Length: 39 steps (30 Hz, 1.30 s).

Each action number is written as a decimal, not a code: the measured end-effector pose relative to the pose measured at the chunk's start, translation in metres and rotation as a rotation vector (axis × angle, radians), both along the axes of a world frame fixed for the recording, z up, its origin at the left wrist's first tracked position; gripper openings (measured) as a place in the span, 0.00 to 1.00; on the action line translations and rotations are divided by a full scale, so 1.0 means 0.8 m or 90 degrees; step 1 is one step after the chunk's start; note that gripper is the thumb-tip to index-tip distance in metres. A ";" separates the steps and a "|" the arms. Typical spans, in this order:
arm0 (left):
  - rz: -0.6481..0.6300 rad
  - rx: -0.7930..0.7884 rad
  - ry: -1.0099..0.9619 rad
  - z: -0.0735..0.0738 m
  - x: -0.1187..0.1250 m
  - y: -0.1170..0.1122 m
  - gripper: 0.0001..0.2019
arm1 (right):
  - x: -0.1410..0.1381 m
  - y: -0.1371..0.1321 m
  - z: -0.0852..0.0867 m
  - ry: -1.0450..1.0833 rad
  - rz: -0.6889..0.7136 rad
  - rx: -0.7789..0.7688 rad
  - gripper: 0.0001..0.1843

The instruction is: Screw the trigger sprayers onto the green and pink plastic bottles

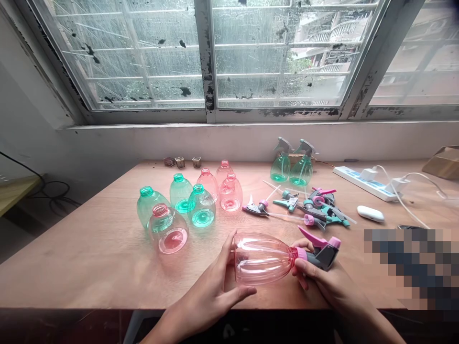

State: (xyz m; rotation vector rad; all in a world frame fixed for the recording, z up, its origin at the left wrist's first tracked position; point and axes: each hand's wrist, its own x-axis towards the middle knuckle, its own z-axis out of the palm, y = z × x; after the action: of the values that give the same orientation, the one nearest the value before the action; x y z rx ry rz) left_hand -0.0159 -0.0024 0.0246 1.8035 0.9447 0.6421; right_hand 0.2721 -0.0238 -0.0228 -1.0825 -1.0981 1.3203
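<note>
A clear pink spray bottle [263, 258] lies on its side between my hands, just over the front of the table. Its base rests in the grip of my left hand [218, 286], with the fingers on the far side and the thumb on the near side. My right hand [319, 277] pinches the pink collar at the bottle's neck. A grey and pink trigger head [324, 251] sits on that neck, pointing right. Beyond my right hand is a pile of loose trigger heads [321, 208] with tubes. Open green bottles [202, 205] and pink bottles [168, 229] stand to the left.
Two green spray bottles [301, 167] with grey heads stand by the wall. To the right are a white power strip [366, 184] with cables, a white case [370, 213] and a cardboard box [442, 162]. Small square objects [180, 162] sit at the back left.
</note>
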 end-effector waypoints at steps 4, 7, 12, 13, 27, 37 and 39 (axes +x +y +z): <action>0.002 -0.006 0.006 0.002 0.000 -0.001 0.50 | -0.001 -0.001 0.001 -0.003 0.001 0.004 0.21; 0.003 -0.004 0.009 0.002 0.000 -0.002 0.49 | -0.002 -0.002 0.001 -0.002 -0.001 0.004 0.20; 0.004 0.000 0.010 0.001 0.000 -0.001 0.49 | -0.003 -0.003 0.000 0.003 -0.006 0.002 0.21; 0.004 0.001 0.009 0.001 -0.001 -0.002 0.49 | -0.003 -0.003 0.000 0.003 -0.007 0.004 0.21; 0.006 -0.014 0.016 0.000 -0.002 0.000 0.50 | -0.002 0.000 0.001 0.000 0.009 0.002 0.20; -0.014 0.040 -0.013 -0.007 -0.002 -0.001 0.46 | -0.003 -0.002 0.005 0.013 0.011 0.012 0.19; -0.005 0.052 -0.026 -0.011 -0.003 -0.002 0.42 | -0.003 -0.002 0.004 0.030 0.010 0.013 0.19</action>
State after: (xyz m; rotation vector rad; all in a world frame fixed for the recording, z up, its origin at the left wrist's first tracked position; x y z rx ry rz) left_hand -0.0184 -0.0041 0.0159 1.8590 0.8946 0.7186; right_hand 0.2695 -0.0254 -0.0197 -1.0243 -1.0843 1.3389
